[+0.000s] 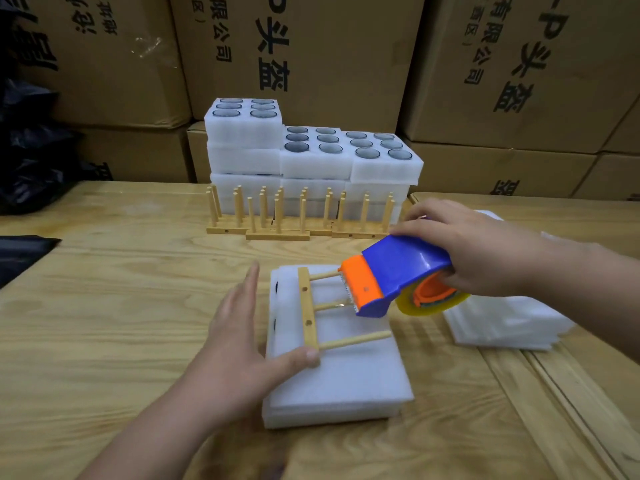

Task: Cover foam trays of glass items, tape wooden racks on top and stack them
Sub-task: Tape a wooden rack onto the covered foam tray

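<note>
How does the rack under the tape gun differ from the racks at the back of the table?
The near wooden rack lies flat on the covered foam tray, dowels horizontal, left hand beside it; the back racks stand on the table, dowels upright, untouched. All are pale wood.

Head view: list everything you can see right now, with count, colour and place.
Covered foam tray: one, white, centre of the table.
Wooden rack: one, tan, lying on the tray.
Tape dispenser: one, blue and orange, over the rack.
Open foam trays of glass: several, white, stacked at the back.
Spare racks: several, tan, before that stack.
Foam sheets: pile, white, right.
Table: one, wooden.
Cardboard boxes: several, brown, behind.
Left hand: open, beside the tray.
Right hand: grips the dispenser.
</note>
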A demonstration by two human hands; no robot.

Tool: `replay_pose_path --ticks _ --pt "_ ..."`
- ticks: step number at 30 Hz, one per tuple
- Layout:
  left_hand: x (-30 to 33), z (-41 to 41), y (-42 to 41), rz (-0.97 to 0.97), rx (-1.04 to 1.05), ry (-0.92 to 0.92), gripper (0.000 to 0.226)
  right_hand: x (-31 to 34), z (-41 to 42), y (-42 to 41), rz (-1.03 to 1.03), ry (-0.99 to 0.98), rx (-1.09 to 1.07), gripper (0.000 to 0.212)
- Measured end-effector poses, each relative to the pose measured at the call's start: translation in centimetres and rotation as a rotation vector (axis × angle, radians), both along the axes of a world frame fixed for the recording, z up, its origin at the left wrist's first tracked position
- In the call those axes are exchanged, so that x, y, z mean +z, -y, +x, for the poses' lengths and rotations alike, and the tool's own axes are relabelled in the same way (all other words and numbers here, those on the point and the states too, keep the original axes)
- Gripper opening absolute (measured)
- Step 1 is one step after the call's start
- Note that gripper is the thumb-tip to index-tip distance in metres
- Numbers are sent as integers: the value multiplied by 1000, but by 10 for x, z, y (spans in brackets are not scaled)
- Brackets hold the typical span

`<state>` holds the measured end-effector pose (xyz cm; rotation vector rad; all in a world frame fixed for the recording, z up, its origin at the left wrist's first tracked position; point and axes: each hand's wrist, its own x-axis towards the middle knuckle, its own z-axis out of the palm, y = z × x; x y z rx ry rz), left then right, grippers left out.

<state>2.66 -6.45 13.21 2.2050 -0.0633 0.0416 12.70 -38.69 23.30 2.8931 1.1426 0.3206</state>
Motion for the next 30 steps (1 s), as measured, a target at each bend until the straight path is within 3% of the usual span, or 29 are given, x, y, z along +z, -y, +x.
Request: replay_pose_path --ticks 4,9,13,19,21,23,27,30 --pt "-19 -14 3 -109 13 -123 129 -11 5 7 35 -41 -6 84" --pt "-1 10 16 107 -62 48 124 -28 6 14 70 -82 -28 89" --pt "7 22 42 246 -98 41 129 -48 0 19 148 -196 -93 91" --pt "-25 0 27 -115 58 -51 139 -88 -22 16 520 -169 -330 116" --pt "-31 -6 23 -291 24 -129 121 -96 -26 7 642 -174 -413 126" --pt "-33 -7 22 -366 -10 -131 111 -101 -26 1 647 -163 -482 119" --pt "-36 -7 17 -422 -25 -135 128 -98 -25 -3 516 -96 -464 89" --pt "-36 -7 14 -400 -57 -120 110 -90 -29 -7 519 -143 -462 86"
